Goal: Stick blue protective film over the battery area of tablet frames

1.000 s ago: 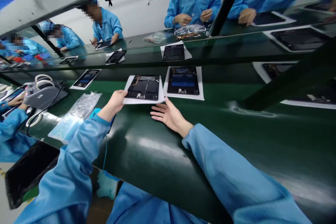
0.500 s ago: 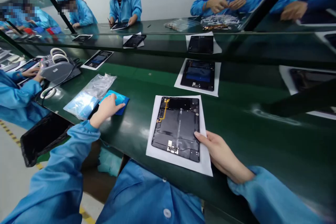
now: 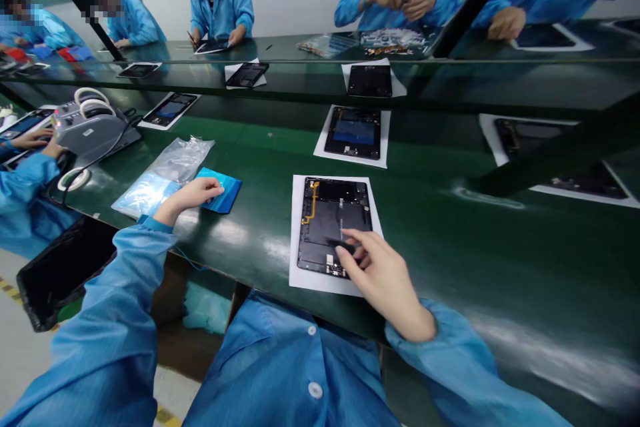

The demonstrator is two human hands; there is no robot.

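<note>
My left hand (image 3: 197,192) is over a small stack of blue film sheets (image 3: 230,197), thumb and fingers pinched together at its surface. What lies between the fingertips is too small to tell. My right hand (image 3: 383,273) hovers over the lower right part of an opened black tablet (image 3: 325,227), thumb and forefinger a little apart. A blurred dark streak shows by these fingertips; I cannot tell what it is. The tablet, with an orange flex cable (image 3: 314,203) at its upper left, lies on a white paper sheet (image 3: 320,280).
Clear plastic bags (image 3: 170,170) lie left of the blue film. Farther left stand a grey tape machine (image 3: 93,130) and a tape roll (image 3: 75,179). Another tablet (image 3: 353,132) lies ahead. A dark post (image 3: 560,147) rises at right. Co-workers sit across the bench and at left.
My right hand has left the tablet's right edge and moved left over its lower part. My left hand's spread fingers have closed into a pinch at the blue film. The view has shifted slightly.
</note>
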